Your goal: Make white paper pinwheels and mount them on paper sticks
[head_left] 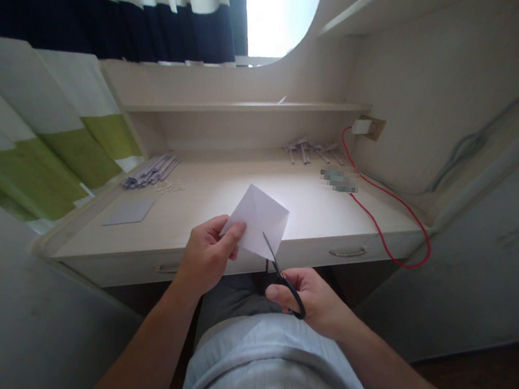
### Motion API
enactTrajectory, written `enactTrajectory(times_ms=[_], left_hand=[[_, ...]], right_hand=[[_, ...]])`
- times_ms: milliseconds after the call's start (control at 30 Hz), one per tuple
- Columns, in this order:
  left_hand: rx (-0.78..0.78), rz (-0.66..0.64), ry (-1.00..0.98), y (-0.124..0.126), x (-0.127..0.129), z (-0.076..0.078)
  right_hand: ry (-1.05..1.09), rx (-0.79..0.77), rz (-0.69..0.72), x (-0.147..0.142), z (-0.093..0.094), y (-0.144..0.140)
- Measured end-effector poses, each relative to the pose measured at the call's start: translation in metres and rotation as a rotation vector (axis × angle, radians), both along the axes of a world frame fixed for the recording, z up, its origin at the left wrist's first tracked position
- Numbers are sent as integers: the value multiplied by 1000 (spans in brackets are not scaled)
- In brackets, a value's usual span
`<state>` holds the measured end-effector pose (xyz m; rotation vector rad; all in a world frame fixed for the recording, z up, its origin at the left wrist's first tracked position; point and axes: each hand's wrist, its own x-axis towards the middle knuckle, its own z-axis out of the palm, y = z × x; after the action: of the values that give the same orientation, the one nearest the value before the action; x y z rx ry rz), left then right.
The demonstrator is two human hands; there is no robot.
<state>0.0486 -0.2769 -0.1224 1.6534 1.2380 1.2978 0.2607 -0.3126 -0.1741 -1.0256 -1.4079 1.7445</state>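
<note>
My left hand (209, 251) pinches a square white sheet of paper (259, 216) by its left corner, thumb on top. The sheet hangs in the air above the desk's front edge, with faint creases on it. In my right hand (306, 298) is a pair of black-handled scissors (285, 278), fingers closed round the handles. The scissors' blades are apart at the lower right edge of the paper, one blade over the sheet and the other below it. Part of the lower blade is hidden behind the paper.
Rolled paper sticks (153, 171) lie in a pile at the desk's left, beside small scraps (172, 186) and a stack of paper (128, 211). More paper pieces (310, 150) stand at the back. A red cable (383, 232) runs from a white plug (362, 127) to a blurred-out object (339, 180).
</note>
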Motion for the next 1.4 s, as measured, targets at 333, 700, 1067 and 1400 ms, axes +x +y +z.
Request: enactTrajectory(times_ms=[333,700,1067,1400], left_hand=[[14,-8,22,-1,-2,-1],[6,-10,9,-1,0,-1],[1,-11,5,0,-1,-1],[12,11,-8,0,-1,-1]], right_hand=[[-18,21,14,0,5,0],[-11,16,7,0,4,0],[-12,-9,-13,0,6,0],[-30,8,19,1,6,-1]])
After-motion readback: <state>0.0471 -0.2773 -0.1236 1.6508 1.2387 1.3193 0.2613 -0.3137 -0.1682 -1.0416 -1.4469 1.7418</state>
